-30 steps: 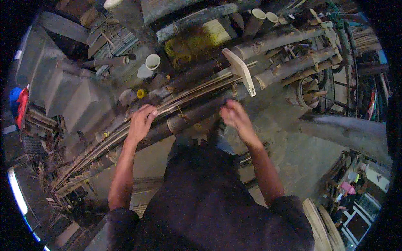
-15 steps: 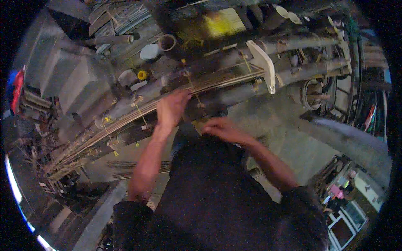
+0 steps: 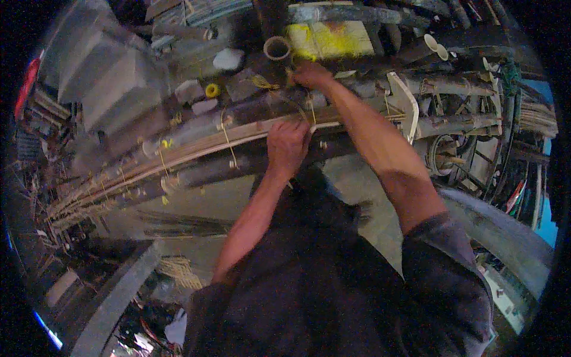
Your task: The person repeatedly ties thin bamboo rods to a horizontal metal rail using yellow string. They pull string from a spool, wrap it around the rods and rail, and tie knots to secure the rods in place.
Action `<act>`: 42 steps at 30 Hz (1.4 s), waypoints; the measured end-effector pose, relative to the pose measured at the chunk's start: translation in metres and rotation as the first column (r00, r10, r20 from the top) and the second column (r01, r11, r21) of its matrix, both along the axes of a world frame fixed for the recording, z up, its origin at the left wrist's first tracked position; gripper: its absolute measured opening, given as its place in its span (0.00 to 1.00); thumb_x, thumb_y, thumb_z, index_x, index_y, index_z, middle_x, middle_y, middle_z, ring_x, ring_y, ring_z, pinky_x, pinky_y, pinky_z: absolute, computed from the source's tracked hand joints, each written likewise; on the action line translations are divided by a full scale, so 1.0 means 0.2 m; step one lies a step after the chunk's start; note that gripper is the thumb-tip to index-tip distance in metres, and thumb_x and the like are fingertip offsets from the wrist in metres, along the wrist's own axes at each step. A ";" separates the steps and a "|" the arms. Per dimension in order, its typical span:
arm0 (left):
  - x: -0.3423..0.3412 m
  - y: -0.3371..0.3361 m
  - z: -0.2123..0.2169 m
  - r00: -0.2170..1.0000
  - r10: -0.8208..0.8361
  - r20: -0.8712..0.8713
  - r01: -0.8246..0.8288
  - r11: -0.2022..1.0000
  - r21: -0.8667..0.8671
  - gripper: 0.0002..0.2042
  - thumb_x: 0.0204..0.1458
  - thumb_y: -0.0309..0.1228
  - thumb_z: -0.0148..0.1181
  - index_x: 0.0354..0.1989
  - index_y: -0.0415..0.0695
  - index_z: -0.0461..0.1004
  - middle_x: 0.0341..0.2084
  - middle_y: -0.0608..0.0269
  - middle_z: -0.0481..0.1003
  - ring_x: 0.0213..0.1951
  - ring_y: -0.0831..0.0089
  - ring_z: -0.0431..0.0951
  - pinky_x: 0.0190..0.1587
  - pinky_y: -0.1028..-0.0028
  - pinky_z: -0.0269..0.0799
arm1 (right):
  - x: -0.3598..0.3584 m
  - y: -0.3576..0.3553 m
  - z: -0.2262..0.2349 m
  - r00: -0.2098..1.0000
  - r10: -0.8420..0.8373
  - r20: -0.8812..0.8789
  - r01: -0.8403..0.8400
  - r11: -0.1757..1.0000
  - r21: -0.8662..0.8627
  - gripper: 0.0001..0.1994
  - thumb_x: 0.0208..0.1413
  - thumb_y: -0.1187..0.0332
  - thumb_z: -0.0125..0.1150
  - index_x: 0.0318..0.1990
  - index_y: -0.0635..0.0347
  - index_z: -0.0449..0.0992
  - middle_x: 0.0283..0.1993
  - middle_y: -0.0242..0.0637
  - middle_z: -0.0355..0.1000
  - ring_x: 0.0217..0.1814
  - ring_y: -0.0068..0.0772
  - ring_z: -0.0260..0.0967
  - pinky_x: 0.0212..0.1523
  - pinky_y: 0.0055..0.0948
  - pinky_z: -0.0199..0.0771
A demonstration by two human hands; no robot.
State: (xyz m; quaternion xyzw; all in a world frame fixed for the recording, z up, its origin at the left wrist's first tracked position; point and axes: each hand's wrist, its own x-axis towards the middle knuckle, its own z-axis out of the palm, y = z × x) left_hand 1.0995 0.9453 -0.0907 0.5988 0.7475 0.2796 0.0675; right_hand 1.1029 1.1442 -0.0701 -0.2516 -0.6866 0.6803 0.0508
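My left hand [image 3: 288, 146] is closed at the edge of a long, bowed bundle of thin wooden strips [image 3: 205, 143]. Several thin yellowish cords cross the bundle at intervals, one cord [image 3: 228, 140] just left of this hand. A thin cord loop arcs up from beside the left fingers. Beyond the bundle, my right hand [image 3: 314, 77] reaches out with its fingers bent together, beside an upright open-topped tube [image 3: 277, 49] and a small hank of tan cord [image 3: 263, 82]. What its fingertips hold is too small and blurred to tell.
Two long dark pipes carry the bundle, with a pale curved crosspiece [image 3: 405, 104] at the right. Behind lie a yellow-stained board [image 3: 330, 39], a yellow ring-shaped roll [image 3: 212, 90] and whitish blocks [image 3: 228, 59]. A round bucket-like container [image 3: 443, 156] stands at the right.
My right hand has gone from near my body to the far side of the bundle. My left hand has shifted right along the strips. The whole view has also shifted.
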 end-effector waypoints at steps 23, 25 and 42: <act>-0.70 0.77 -0.50 0.970 -0.217 -0.114 0.103 0.783 -0.614 0.19 0.58 0.47 0.48 0.44 0.45 0.75 0.39 0.47 0.77 0.41 0.46 0.76 0.45 0.52 0.71 | 1.61 -1.01 -0.48 0.687 -0.631 0.362 0.668 0.743 0.027 0.20 0.61 0.58 0.53 0.56 0.60 0.67 0.48 0.40 0.71 0.49 0.31 0.68 0.49 0.30 0.69; -0.57 0.79 -0.03 0.998 -0.024 -0.053 -0.002 0.894 -0.448 0.18 0.58 0.47 0.49 0.44 0.46 0.76 0.37 0.48 0.77 0.41 0.48 0.77 0.44 0.53 0.71 | 1.75 -1.02 -0.55 0.711 -0.633 0.305 0.654 0.755 0.042 0.24 0.60 0.60 0.55 0.61 0.60 0.62 0.52 0.41 0.70 0.53 0.32 0.67 0.52 0.31 0.68; 0.70 0.62 0.07 1.000 0.004 0.012 -0.003 0.997 -0.080 0.09 0.48 0.34 0.61 0.39 0.50 0.78 0.28 0.58 0.78 0.32 0.58 0.78 0.37 0.60 0.71 | 0.79 0.33 0.71 0.851 0.491 0.186 -0.365 0.299 0.882 0.11 0.48 0.68 0.58 0.39 0.60 0.76 0.36 0.42 0.71 0.40 0.49 0.71 0.41 0.46 0.72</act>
